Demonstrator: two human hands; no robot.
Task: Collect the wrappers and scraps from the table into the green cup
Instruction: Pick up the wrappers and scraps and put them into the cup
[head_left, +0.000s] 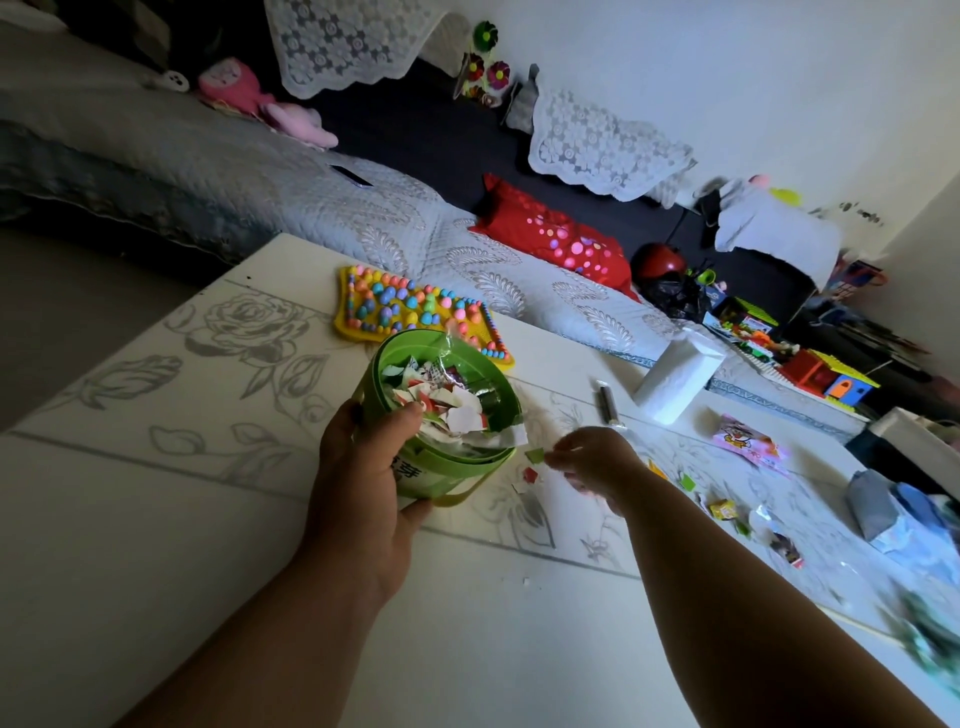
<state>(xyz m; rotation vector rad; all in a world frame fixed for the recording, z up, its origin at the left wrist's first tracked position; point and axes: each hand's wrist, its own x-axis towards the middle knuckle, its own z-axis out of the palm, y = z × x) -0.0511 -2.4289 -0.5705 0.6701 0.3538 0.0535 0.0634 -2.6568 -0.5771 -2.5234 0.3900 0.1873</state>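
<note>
left hand (363, 483) grips cup (441, 415), full of scraps (447, 405) | right hand (592, 457) fingers pinch green scrap (535, 456) beside rim | above bench (156, 519)

One green cup (457, 467) and one table (156, 519) are showing. Two hands are showing: the left hand (363, 483) is gripping the cup, and the right hand (592, 457) is pinching one green scrap (535, 456). One pink wrapper (748, 441), one yellow wrapper (723, 509), one tissue pack (680, 379), one dark tube (608, 402) and one beaded mat (363, 317) are lying on the table.
</note>
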